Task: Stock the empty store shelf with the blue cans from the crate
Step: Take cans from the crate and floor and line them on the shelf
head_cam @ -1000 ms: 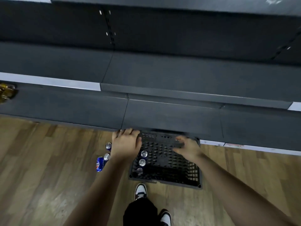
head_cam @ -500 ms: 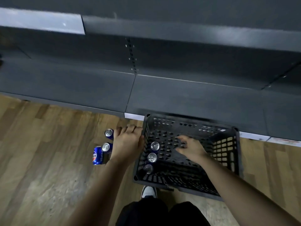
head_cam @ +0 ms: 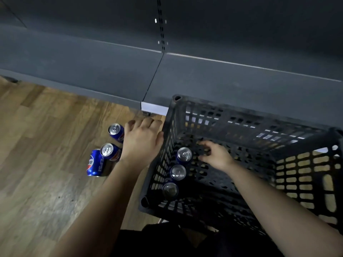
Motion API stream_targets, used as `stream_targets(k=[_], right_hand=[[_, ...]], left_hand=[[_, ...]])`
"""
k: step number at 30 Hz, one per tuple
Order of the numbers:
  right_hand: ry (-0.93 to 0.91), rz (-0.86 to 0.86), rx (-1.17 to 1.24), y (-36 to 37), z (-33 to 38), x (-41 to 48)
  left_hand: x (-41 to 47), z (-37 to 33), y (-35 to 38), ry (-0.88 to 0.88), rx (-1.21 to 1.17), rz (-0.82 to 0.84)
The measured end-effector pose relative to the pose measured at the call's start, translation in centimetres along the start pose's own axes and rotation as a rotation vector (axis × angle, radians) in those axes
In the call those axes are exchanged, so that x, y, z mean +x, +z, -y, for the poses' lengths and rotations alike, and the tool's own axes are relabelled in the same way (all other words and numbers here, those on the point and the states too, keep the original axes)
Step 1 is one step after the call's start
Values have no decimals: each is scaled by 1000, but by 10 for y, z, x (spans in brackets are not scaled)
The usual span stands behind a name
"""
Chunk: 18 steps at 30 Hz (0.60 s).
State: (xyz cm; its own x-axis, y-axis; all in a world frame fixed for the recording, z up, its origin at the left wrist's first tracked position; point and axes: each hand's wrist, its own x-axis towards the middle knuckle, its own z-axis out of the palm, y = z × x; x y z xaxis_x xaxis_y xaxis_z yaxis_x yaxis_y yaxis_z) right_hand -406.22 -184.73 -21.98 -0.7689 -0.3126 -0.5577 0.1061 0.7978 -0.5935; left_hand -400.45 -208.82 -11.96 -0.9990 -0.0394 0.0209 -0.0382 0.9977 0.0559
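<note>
Shelf: a dark grey store shelf runs across the top of the view, its boards bare, with a seam between two sections and a slotted upright in the back panel above it.
Floor: wood-look planks fill the left side, in front of the shelf's base.
Crate: a black perforated crate stands on the floor, its far rim against the lowest shelf board, to the right of the seam.
Person: two bare forearms reach down from the bottom edge, with dark clothing between them.
Left hand: the left hand is palm down outside the crate with its fingers spread flat and nothing in it. Its thumb is right at the crate's left wall, and whether it touches cannot be told.
Right hand: the right hand is inside the crate, low over the bottom, with its fingers loosely bent and holding nothing, just right of the farthest can.
Cans in crate: three blue cans stand upright in a row along the left wall, far, middle and near.
Cans on floor: three more are left of the left hand. One is upright near the fingertips, a second is upright by the wrist, and a third is touching the second, showing its logo side and seemingly lying down.
Label strip: a small white strip sits on the shelf's base edge by the crate's far left corner.
</note>
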Motion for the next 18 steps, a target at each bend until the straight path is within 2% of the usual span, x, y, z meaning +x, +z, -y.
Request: stream_targets(k=[6,18], right_hand=[[-44,3,21,17,-12,18],[-116,-1,10,32,-14,22]], left_hand=[[-15,12,20,-74,-26,-49],[-30,3,20,-102,-50,-15]])
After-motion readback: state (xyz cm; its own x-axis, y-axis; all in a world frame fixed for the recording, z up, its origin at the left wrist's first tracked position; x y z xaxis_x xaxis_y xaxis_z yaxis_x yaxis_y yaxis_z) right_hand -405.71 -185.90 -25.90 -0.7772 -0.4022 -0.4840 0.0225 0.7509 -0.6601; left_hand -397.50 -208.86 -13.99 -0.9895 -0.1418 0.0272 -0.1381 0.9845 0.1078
